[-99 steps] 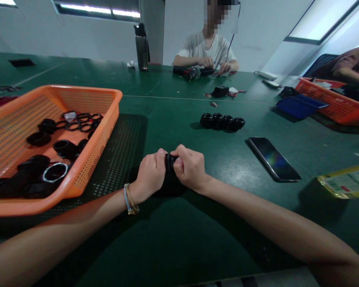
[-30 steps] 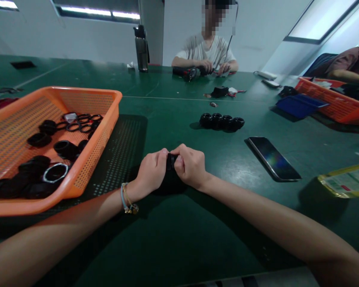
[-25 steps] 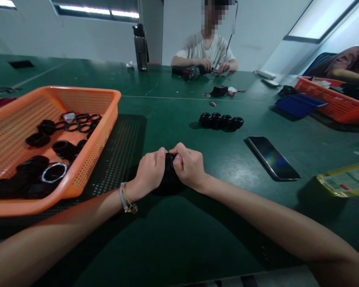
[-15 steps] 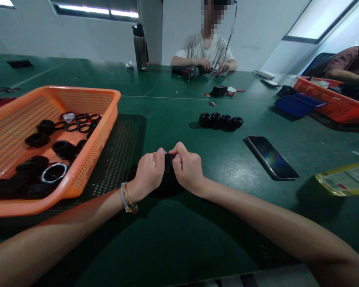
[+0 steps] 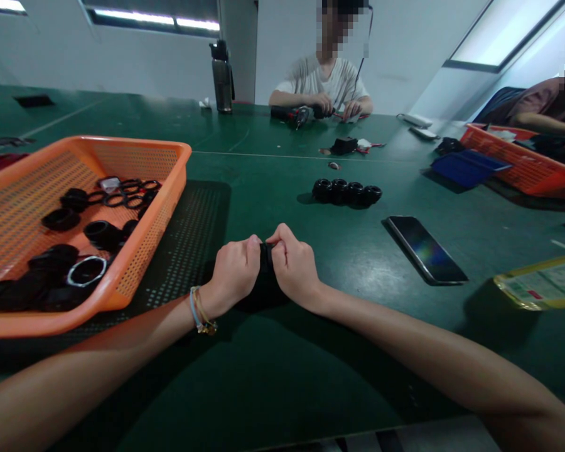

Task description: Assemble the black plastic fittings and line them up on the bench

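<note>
Between my two closed fists, just above the green table (image 5: 226,389), is a black part (image 5: 266,257); only a narrow strip of it shows. My left hand (image 5: 235,273), with bracelets at the wrist, grips it from the left. From the right, my right hand (image 5: 294,267) has its fingers curled round the other side. Most of the part is hidden by my fingers, so its kind cannot be made out. Beyond my hands lies a row of several black ring-shaped fittings (image 5: 347,191).
An orange basket (image 5: 179,182) with black fittings and rings stands at left. To the right lie a phone (image 5: 426,249) and a yellow-edged container (image 5: 541,282). Farther back are a blue tray (image 5: 471,168), another orange basket (image 5: 522,163), a bottle (image 5: 222,81) and a seated co-worker (image 5: 327,81).
My hands keep the same grip on the black part, nearly still. The whole view has shifted very slightly.
</note>
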`<state>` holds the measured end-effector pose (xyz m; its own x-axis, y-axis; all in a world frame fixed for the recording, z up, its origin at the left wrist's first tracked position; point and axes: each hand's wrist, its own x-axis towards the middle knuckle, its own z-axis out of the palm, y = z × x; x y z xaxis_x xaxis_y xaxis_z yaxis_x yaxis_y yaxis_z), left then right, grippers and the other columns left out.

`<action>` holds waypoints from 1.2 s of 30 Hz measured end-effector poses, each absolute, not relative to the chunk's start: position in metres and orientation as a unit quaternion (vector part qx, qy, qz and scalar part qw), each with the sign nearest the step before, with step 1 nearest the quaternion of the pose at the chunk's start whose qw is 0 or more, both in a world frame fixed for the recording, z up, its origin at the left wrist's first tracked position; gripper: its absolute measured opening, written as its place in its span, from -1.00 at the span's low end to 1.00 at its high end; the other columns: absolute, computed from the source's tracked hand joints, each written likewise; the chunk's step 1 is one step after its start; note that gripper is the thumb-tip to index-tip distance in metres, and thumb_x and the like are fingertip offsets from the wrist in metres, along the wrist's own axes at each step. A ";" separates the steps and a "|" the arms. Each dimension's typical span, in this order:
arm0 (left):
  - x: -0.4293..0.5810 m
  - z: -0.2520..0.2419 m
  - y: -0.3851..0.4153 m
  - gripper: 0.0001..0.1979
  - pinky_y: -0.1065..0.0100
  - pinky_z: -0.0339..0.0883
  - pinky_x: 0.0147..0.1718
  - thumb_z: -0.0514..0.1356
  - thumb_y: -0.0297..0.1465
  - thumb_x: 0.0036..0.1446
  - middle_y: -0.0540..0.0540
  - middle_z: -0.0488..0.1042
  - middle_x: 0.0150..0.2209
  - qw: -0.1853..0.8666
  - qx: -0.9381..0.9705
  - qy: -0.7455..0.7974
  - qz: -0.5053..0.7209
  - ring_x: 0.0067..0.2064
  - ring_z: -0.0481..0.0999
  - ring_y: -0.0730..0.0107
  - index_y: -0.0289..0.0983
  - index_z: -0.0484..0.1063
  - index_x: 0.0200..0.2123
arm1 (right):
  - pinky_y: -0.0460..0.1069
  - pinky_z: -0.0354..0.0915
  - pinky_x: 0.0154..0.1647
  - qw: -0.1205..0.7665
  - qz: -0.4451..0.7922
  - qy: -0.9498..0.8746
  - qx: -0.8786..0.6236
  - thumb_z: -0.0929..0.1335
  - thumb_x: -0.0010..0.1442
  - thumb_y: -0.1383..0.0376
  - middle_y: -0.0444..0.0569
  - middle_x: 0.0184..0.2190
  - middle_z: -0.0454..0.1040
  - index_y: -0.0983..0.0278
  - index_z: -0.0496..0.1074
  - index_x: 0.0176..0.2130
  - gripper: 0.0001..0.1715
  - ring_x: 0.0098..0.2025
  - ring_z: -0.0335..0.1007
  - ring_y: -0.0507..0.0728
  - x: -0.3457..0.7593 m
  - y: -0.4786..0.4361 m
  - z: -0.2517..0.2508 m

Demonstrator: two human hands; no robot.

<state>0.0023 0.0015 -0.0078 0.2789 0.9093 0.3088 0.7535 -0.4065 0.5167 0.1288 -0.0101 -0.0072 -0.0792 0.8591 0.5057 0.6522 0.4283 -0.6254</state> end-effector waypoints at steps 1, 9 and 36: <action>0.002 -0.008 0.002 -0.45 0.38 0.27 -0.48 -0.28 -0.36 0.26 -0.17 0.51 -0.55 0.133 0.789 0.528 0.286 -0.48 0.50 0.32 -0.31 0.44 -0.50 | -0.09 -0.02 -0.60 0.435 0.125 -0.722 -0.523 0.06 0.10 0.35 -0.19 -0.68 0.17 0.20 0.12 -0.46 -0.84 -0.65 0.11 0.00 0.129 -0.010 -0.007; 0.004 -0.006 0.001 -0.48 0.35 0.23 -0.52 -0.29 -0.37 0.22 -0.17 0.49 -0.57 0.107 0.796 0.531 0.270 -0.51 0.50 0.26 -0.30 0.41 -0.48 | -0.08 -0.01 -0.57 0.440 0.177 -0.697 -0.539 0.09 0.11 0.36 -0.20 -0.68 0.15 0.19 0.10 -0.48 -0.84 -0.63 0.09 0.01 0.128 -0.011 -0.006; -0.001 -0.002 0.001 -0.53 0.41 0.08 -0.60 -0.25 -0.39 0.21 -0.07 0.43 -0.64 -0.024 0.839 0.491 0.235 -0.61 0.39 0.37 -0.28 0.43 -0.45 | -0.05 0.03 -0.49 0.456 0.275 -0.639 -0.555 0.10 0.06 0.36 -0.17 -0.63 0.21 0.19 0.11 -0.55 -0.82 -0.53 0.13 0.05 0.126 -0.010 -0.004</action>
